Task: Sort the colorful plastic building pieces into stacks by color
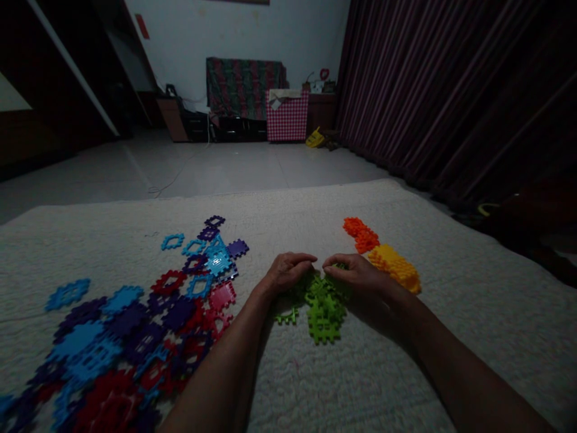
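Between my hands lies a loose heap of green interlocking plastic tiles point(325, 310) with notched edges, on a pale quilted mat point(360, 373). My left hand point(291, 270) curls over the left side of the heap, its fingers closed against the tiles and partly hiding them. From the right, my right hand point(354, 270) closes its thumb and fingers around green tiles at the heap's far side. One green frame-shaped tile point(287, 316) sticks out below my left hand. Just beyond my right hand, a row of yellow tiles point(394, 267) lies beside orange tiles point(360, 233).
A wide scatter of blue, purple and red tiles point(135, 319) covers the mat at left, beside my left forearm. Past the mat's far edge is a tiled floor point(252, 165), with low cabinets point(238, 128) at the wall. Dark curtains point(419, 78) hang along the right.
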`<state>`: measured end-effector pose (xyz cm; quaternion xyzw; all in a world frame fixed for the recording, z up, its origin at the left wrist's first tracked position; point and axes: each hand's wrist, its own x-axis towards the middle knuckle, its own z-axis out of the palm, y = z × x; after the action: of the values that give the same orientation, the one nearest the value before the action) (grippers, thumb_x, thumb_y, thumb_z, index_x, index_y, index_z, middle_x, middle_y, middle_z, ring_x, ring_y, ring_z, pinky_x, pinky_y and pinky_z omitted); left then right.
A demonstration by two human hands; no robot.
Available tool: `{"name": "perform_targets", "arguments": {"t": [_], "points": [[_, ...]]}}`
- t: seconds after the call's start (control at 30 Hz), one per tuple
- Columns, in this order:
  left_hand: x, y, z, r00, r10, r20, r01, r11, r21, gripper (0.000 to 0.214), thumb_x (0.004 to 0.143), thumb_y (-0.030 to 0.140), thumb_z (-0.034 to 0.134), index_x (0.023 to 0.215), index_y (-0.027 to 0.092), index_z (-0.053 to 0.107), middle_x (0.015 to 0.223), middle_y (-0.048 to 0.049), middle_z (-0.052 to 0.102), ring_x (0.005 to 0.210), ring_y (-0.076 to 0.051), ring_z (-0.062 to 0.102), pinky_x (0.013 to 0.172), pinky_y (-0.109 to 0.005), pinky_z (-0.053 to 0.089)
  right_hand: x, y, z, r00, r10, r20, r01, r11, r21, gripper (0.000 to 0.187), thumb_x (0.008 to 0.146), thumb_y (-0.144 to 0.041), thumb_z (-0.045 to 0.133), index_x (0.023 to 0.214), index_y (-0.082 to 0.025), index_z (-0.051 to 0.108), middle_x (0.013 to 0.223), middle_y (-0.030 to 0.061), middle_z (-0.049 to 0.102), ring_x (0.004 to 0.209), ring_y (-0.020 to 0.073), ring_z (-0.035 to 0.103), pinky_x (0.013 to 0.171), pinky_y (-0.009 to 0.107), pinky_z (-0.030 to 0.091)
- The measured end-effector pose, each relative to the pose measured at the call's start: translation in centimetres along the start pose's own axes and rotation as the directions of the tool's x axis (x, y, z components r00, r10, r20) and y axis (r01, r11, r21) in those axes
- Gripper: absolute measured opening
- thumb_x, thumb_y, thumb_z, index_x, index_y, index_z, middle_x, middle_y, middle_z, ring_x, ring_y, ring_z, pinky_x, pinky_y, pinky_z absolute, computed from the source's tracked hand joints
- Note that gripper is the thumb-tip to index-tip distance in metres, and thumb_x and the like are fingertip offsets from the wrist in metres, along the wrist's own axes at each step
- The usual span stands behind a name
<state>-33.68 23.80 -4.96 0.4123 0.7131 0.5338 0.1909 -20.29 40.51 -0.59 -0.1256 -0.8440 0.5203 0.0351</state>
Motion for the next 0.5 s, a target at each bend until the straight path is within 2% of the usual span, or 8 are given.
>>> {"name": "perform_targets", "arguments": {"t": [0.07, 0.17, 0.23, 0.27, 0.3, 0.33, 0.4, 0.5], "points": [[0.0, 0.2, -0.2, 0.998, -0.056, 0.001, 0.056, 0.995, -0.086, 0.038, 0.081, 0.04, 0.057, 0.102, 0.017, 0.078, 0.079, -0.0052, 0.075, 0.071, -0.017, 0.066, 0.069, -0.028, 0.051, 0.0, 0.0, 0.1, 0.999, 0.048, 0.001, -0.048, 0.995, 0.086, 0.033, 0.079, -0.049, 0.063, 0.084, -0.018, 0.071, 0.064, 0.0011, 0.062, 0.055, 0.0139, 0.056, 0.05, 0.024, 0.043], [0.1, 0.4, -0.3, 0.988, -0.121, -0.096, 0.096, 0.969, -0.229, 0.04, 0.079, 0.043, 0.061, 0.103, 0.015, 0.077, 0.076, -0.0049, 0.074, 0.067, -0.016, 0.065, 0.067, -0.027, 0.05, 0.3, 0.3, 0.7, 0.982, 0.089, -0.168, -0.056, 0.98, 0.192, 0.039, 0.082, -0.056, 0.059, 0.095, -0.02, 0.067, 0.067, 0.0008, 0.063, 0.054, 0.015, 0.057, 0.05, 0.027, 0.047], [0.2, 0.4, -0.3, 0.978, -0.142, -0.154, 0.094, 0.955, -0.281, 0.039, 0.076, 0.042, 0.065, 0.102, 0.015, 0.076, 0.076, -0.005, 0.074, 0.068, -0.015, 0.065, 0.068, -0.026, 0.05, 0.7, 0.6, 1.3, 0.933, 0.005, -0.36, 0.036, 0.994, 0.106, 0.04, 0.086, -0.056, 0.054, 0.104, -0.021, 0.065, 0.077, 0.0037, 0.067, 0.063, 0.0178, 0.062, 0.059, 0.031, 0.052], [0.3, 0.4, -0.3, 0.974, -0.149, -0.172, 0.093, 0.95, -0.298, 0.039, 0.075, 0.041, 0.067, 0.101, 0.014, 0.076, 0.075, -0.0051, 0.074, 0.068, -0.015, 0.065, 0.068, -0.026, 0.05, 0.8, 0.7, 1.5, 0.895, -0.087, -0.437, 0.094, 0.996, -0.004, 0.039, 0.088, -0.053, 0.053, 0.107, -0.021, 0.065, 0.085, 0.0061, 0.069, 0.072, 0.0199, 0.065, 0.067, 0.034, 0.054], [0.3, 0.4, -0.3, 0.97, -0.156, -0.185, 0.092, 0.945, -0.314, 0.038, 0.073, 0.04, 0.068, 0.1, 0.014, 0.076, 0.074, -0.0051, 0.074, 0.067, -0.015, 0.065, 0.068, -0.026, 0.05, 0.8, 0.7, 1.7, 0.866, -0.193, -0.462, 0.147, 0.98, -0.133, 0.038, 0.088, -0.05, 0.052, 0.108, -0.021, 0.066, 0.093, 0.0084, 0.071, 0.082, 0.0223, 0.067, 0.077, 0.037, 0.054], [0.4, 0.4, -0.2, 0.967, -0.163, -0.198, 0.09, 0.939, -0.332, 0.038, 0.072, 0.039, 0.069, 0.099, 0.013, 0.076, 0.073, -0.0052, 0.073, 0.067, -0.015, 0.065, 0.067, -0.026, 0.05, 0.8, 0.7, 1.8, 0.854, -0.287, -0.435, 0.195, 0.95, -0.243, 0.036, 0.087, -0.046, 0.054, 0.108, -0.02, 0.067, 0.101, 0.0102, 0.071, 0.092, 0.0245, 0.067, 0.086, 0.039, 0.053], [0.4, 0.4, -0.2, 0.958, -0.18, -0.224, 0.085, 0.923, -0.375, 0.037, 0.07, 0.039, 0.071, 0.096, 0.013, 0.076, 0.071, -0.005, 0.073, 0.065, -0.015, 0.065, 0.066, -0.026, 0.05, 0.7, 0.6, 1.8, 0.875, -0.372, -0.311, 0.266, 0.905, -0.333, 0.034, 0.085, -0.042, 0.056, 0.107, -0.02, 0.069, 0.111, 0.0112, 0.071, 0.105, 0.0268, 0.065, 0.095, 0.041, 0.049], [0.4, 0.5, -0.3, 0.944, -0.221, -0.245, 0.092, 0.89, -0.446, 0.038, 0.067, 0.042, 0.074, 0.093, 0.014, 0.076, 0.07, -0.0046, 0.072, 0.061, -0.014, 0.063, 0.062, -0.025, 0.049, 0.7, 0.6, 1.2, 0.923, -0.295, -0.247, 0.243, 0.945, -0.219, 0.034, 0.088, -0.043, 0.052, 0.107, -0.022, 0.07, 0.109, 0.0088, 0.072, 0.103, 0.026, 0.066, 0.091, 0.041, 0.051]]}}
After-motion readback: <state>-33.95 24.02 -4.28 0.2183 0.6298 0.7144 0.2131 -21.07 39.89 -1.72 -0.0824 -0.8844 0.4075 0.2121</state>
